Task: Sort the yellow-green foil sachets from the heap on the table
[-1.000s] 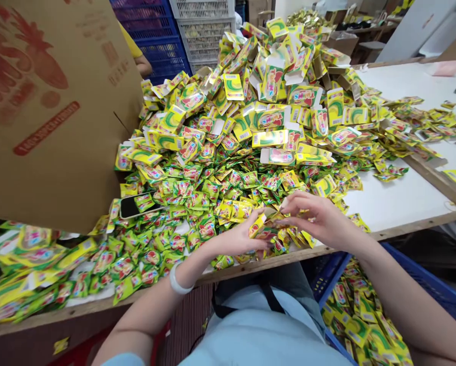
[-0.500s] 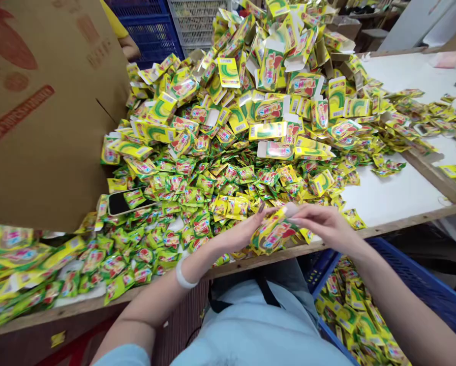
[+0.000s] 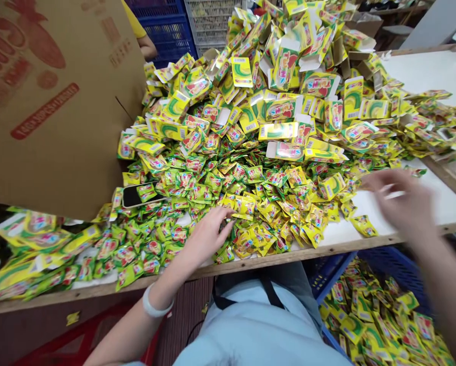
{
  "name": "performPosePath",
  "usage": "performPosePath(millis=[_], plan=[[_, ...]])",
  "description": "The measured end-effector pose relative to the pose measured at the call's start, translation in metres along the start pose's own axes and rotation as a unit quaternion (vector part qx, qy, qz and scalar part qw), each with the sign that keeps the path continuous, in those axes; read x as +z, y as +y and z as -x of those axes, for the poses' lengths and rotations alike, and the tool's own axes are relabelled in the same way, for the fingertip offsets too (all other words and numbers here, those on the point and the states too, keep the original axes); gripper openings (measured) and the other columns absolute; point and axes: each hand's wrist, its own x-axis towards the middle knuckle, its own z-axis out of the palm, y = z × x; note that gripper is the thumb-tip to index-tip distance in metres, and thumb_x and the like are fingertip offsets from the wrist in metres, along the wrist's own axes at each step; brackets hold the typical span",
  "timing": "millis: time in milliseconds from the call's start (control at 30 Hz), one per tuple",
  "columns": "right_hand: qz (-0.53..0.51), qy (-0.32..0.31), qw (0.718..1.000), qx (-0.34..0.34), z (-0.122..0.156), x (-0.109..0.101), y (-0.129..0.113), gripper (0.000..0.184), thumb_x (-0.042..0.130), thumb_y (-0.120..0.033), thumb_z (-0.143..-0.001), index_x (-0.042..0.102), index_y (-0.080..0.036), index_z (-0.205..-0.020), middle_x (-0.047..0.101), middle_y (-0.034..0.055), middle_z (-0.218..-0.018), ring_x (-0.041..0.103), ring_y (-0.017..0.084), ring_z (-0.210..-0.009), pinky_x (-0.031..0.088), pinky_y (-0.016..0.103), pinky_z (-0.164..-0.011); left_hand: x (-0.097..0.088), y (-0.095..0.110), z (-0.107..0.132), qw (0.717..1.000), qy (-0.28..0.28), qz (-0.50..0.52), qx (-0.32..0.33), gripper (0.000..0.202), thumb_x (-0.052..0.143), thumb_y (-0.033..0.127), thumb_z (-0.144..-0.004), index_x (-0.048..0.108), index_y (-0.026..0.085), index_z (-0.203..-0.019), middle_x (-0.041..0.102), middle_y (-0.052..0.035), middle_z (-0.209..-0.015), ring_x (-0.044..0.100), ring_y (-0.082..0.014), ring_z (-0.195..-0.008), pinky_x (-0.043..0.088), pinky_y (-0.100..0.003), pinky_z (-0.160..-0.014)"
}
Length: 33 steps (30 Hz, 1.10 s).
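Sachets (image 3: pixel 250 239) under flat, spread left hand (image 3: pixel 207 236), right hand (image 3: pixel 401 203) blurred, seemingly open

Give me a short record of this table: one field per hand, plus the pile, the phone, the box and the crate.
left hand: open, palm down on the sachets
right hand: blurred, over the white table; grip unclear
cartons: heaped behind the sachets
phone: screen up, partly under sachets
cardboard box: at far left
blue crate: below the table edge, right, holds more sachets
other person's arm: behind the box
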Motion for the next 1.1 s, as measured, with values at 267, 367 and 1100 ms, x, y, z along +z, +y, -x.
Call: performPosePath(millis=[267,367,1100], plan=[[0.031,-0.132,0.985,-0.108,0.036,0.178,-0.064,0.012,0.068,-0.027,-0.087,0.063,-0.021,-0.077,0.064,0.0069,-0.084,0.058,0.024,-0.088,0.047,0.037,-0.077,0.009,0.005,0.001,1.000,-0.013,-0.012,-0.012,0.022,0.044,0.023,-0.099,0.063,0.016,-0.107,0.070,-0.0103,-0.106,0.066,-0.0243,-0.100,0.052,-0.041,-0.090],[-0.042,-0.166,0.978,-0.122,0.036,0.182,-0.058,0.013,0.058,-0.022,-0.093,0.059,-0.021,-0.080,0.064,0.0041,-0.081,0.059,0.021,-0.081,0.047,0.033,-0.073,0.005,0.010,-0.001,1.000,0.016,0.008,0.001,0.024,0.047,0.029,-0.099,0.063,0.018,-0.113,0.068,-0.0109,-0.112,0.063,-0.0260,-0.108,0.049,-0.044,-0.096],[-0.180,0.180,0.960,-0.117,0.041,0.194,-0.052,0.034,0.053,-0.020,-0.097,0.042,-0.025,-0.129,0.058,-0.0002,-0.081,0.060,0.014,-0.067,0.053,0.028,-0.062,0.056,0.066,-0.021,0.849,0.032,0.508,-0.141,0.048,0.060,0.066,-0.084,0.050,0.020,-0.074,0.051,0.0020,-0.066,0.051,-0.0137,-0.064,0.048,-0.027,-0.062]])
